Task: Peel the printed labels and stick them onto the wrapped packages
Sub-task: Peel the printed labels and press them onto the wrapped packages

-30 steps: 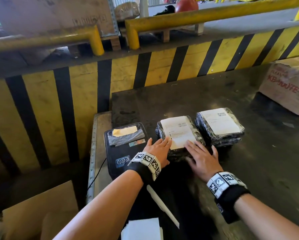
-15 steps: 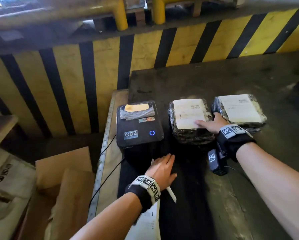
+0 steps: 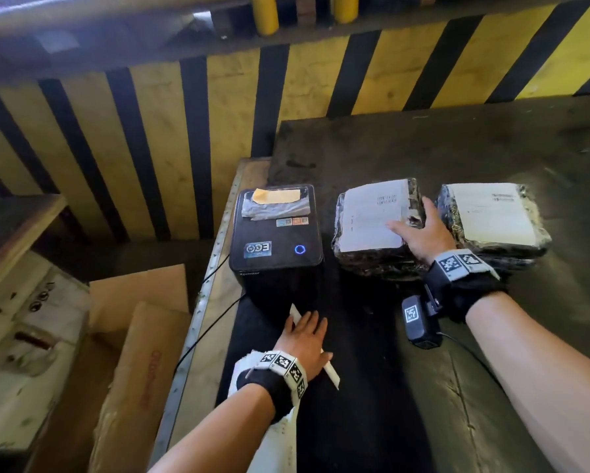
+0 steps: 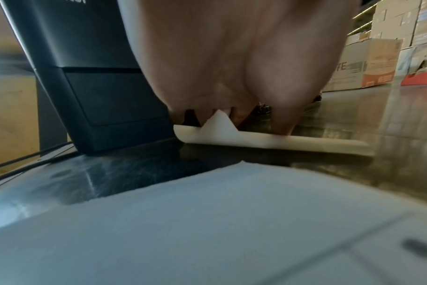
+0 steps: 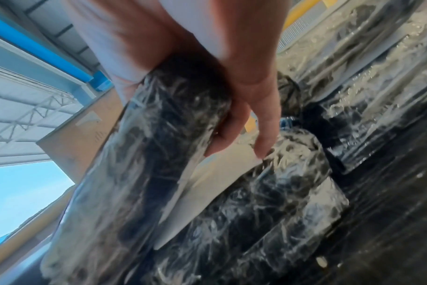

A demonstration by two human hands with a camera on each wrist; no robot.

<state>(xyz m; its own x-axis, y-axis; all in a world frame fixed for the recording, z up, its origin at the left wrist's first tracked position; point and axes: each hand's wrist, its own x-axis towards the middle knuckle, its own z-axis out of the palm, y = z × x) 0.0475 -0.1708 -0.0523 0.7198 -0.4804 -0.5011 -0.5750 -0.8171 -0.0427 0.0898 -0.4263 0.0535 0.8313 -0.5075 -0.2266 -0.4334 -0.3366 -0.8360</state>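
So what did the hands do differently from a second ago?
The left hand left the near package and came back toward the person, onto the white label strip in front of the printer. The right hand slid up onto that package's label and right edge. Both packages and the printer stayed put.
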